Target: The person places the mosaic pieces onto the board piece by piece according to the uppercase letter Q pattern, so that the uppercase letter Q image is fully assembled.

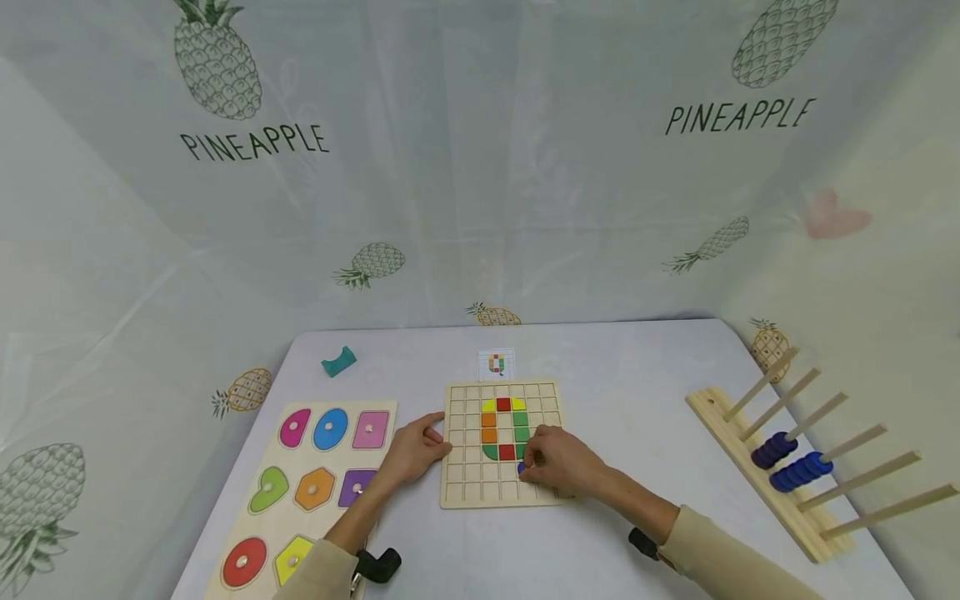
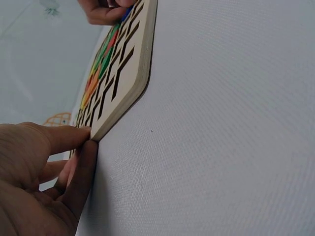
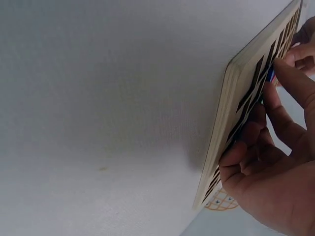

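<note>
A square wooden grid board (image 1: 465, 492) lies on the table, with coloured tiles (image 1: 489, 435) set in a ring of red, yellow, orange and green. Between the thumb and a finger, my right hand (image 1: 562, 461) pinches a small blue tile (image 1: 521, 468) at the ring's lower right. In the right wrist view, this blue tile (image 3: 270, 73) shows between the fingertips, while the other fingers rest on the board. My left hand (image 1: 414, 450) touches the board's left edge with thumb and index finger spread apart. A pattern card (image 1: 486, 357) lies behind the board.
To the left lies a shape puzzle board (image 1: 330, 417) with knobbed pieces. A teal curved block (image 1: 340, 362) is at the back left. At the right stands a wooden peg rack (image 1: 780, 492) with dark blue rings (image 1: 801, 473) on two pegs. A pineapple-print curtain (image 1: 480, 167) surrounds the table.
</note>
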`<state>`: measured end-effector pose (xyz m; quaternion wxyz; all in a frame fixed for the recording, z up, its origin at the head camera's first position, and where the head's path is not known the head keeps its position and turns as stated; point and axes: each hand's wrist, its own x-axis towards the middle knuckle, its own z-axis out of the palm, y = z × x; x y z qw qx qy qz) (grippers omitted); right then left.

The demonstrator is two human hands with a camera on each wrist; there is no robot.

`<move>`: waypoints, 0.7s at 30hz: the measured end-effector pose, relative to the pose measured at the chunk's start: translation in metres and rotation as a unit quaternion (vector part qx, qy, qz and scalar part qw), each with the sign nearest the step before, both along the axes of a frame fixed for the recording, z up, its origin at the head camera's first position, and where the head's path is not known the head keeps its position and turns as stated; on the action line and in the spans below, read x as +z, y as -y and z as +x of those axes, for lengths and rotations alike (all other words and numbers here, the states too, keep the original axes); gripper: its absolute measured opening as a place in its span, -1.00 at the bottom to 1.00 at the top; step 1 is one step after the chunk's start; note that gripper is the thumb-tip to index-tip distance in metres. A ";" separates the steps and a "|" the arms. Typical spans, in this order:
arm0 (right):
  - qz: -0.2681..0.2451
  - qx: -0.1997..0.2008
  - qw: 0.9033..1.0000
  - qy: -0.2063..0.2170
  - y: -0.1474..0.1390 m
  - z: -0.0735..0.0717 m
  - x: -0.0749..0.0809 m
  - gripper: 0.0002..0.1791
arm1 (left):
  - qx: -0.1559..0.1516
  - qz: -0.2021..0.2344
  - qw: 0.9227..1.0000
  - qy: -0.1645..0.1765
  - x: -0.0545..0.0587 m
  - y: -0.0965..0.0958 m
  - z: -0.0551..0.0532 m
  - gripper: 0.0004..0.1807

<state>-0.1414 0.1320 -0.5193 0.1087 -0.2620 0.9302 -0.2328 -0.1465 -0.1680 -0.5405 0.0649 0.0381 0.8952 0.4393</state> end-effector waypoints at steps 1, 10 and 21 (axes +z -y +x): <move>0.000 0.000 1.000 0.000 0.000 0.000 0.000 -0.78 | -0.003 -0.001 1.000 -0.004 0.000 0.000 0.000 -0.34; 0.001 0.011 1.000 0.016 0.000 -0.002 0.002 -0.81 | -0.004 -0.001 1.000 -0.001 0.000 -0.001 0.001 -0.34; -0.005 -0.007 1.000 0.012 -0.011 -0.012 0.006 -0.86 | -0.005 -0.007 1.000 0.005 0.000 -0.002 -0.001 -0.34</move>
